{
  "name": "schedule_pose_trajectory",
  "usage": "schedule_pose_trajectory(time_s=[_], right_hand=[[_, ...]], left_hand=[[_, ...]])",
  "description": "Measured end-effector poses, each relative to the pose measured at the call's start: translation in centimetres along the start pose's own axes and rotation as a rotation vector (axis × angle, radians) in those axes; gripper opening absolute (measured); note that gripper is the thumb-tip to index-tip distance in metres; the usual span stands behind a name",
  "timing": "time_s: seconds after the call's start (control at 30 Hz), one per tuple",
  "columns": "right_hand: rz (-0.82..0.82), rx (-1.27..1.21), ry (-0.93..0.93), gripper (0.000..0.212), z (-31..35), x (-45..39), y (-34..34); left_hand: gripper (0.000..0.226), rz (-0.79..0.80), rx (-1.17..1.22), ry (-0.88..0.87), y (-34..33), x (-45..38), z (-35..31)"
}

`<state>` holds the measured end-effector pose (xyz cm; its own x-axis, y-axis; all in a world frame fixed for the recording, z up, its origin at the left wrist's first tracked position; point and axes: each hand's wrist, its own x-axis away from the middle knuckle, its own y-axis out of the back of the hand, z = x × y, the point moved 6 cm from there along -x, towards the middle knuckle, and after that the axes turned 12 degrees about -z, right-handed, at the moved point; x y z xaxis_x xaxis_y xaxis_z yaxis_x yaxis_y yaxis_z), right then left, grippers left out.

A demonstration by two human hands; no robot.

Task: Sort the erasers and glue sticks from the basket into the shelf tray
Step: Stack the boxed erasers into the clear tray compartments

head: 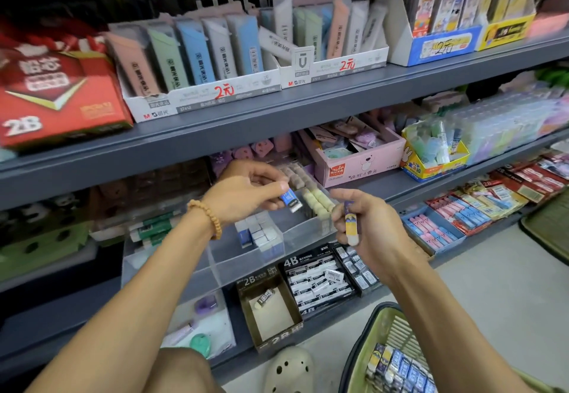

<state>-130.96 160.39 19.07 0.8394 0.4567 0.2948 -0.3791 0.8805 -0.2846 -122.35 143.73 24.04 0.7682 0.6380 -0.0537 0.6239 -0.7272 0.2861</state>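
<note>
My left hand (246, 190) pinches a small blue-and-white eraser (291, 200) above the clear shelf tray (243, 264). One tray compartment holds several blue-and-white erasers (260, 234); the compartment to its left holds green-and-white glue sticks (151, 231). My right hand (366, 226) grips a purple-and-yellow glue stick (351, 226) upright, just right of the tray. The green basket (374, 340) sits at the bottom right with several erasers and glue sticks (397, 368) inside.
Black 2B and 4B eraser boxes (311, 284) stand on the shelf below the tray. A pink box (358, 164) and a yellow box (431, 161) sit to the right. A white clog (289, 368) rests on the floor beside the basket.
</note>
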Motion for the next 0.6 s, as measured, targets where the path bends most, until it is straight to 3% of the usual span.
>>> schedule_pose_trajectory(time_s=[0.1,0.2,0.6], right_hand=[[0.073,0.143,0.032,0.035,-0.6,1.0,-0.6],[0.140,0.182,0.052,0.020,-1.0,1.8,-0.9],[-0.074,0.258,0.187,0.006,-0.9,2.4,0.8]], left_hand=[[0.006,-0.028,-0.146,-0.008,2.4,0.9,1.1],[0.005,-0.046,-0.324,-0.066,4.4,1.5,2.2],[0.013,0.051,-0.799,-0.193,3.8,1.9,4.4]])
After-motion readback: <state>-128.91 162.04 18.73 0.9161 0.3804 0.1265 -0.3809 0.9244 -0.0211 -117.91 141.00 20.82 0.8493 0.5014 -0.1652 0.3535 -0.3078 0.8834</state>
